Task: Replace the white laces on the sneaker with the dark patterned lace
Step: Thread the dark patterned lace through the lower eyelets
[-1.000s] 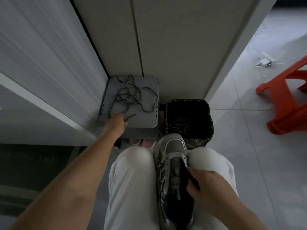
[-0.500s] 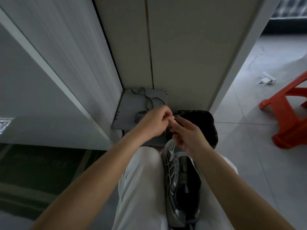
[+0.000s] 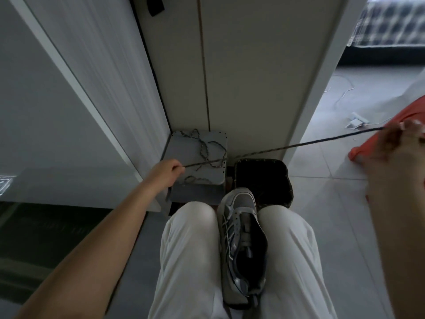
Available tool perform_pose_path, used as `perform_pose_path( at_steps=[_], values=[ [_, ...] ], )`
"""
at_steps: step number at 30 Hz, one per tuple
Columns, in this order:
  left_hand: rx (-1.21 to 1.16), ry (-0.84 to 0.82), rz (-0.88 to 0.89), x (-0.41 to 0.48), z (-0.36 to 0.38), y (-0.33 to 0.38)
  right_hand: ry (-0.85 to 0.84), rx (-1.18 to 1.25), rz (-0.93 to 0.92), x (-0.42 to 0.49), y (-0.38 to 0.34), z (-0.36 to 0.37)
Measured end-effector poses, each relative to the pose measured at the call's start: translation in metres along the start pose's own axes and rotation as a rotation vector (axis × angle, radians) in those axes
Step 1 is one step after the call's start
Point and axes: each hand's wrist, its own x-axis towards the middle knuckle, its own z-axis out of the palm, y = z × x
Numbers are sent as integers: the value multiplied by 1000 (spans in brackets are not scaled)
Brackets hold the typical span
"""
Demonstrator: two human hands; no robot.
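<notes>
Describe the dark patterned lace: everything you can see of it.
The dark patterned lace is a thin cord, dark with pale flecks, braided by its look. One stretch runs taut between the left hand and the raised right hand, both pinching it. The rest lies in loose loops on the grey stool. None reaches the sneaker.

Left hand (image 3: 169, 170) pinches one part of the dark lace (image 3: 299, 145); right hand (image 3: 395, 153), blurred at frame edge, pinches another, with the lace taut between them. The rest of it lies looped on grey stool (image 3: 181, 148). Sneaker (image 3: 241, 226) wedged between thighs in white trousers, toe toward black bin (image 3: 259, 160). Red stool (image 3: 358, 151) behind right hand.
</notes>
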Motion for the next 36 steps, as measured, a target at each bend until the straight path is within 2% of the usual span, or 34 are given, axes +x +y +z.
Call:
perform_pose_path(
  at_steps=[2,4,5,9,11,14,18,21,24,26,29,32,34,36],
  values=[
    [-27,12,8,-3,-5,4,-18,-373,-107,4,-10,-4],
    [-87,44,110,-7,-12,32,-104,-765,-201,-6,-2,1],
    [-105,58,191,-8,-16,52,-220,-915,-201,-17,9,6],
    [-45,15,462,-18,-26,131,-903,-1459,-22,-79,77,34],
    [-44,3,478,-19,-30,145,-1059,-1619,-106,-92,96,40],
    [-107,-10,420,-18,-37,129,-990,-1655,-187,-72,87,36],
    [-159,-42,282,-15,-37,72,-720,-1761,-215,-24,47,10],
    [-93,-82,164,-13,-27,34,-584,-1810,-270,5,23,-8],
    [12,-76,68,-16,-21,14,-535,-1806,-271,14,14,-21],
    [78,-24,53,-24,-16,18,-595,-1773,-192,8,20,-26],
    [11,-5,31,-46,9,51,-739,-1685,-73,-19,40,-37],
    [-27,-177,-16,-84,52,96,-924,-1711,76,-57,65,-51],
    [20,-300,22,-104,80,113,-1055,-1772,197,-80,77,-57],
    [90,-344,25,-113,97,118,-1151,-1881,237,-98,82,-63]
  ],
)
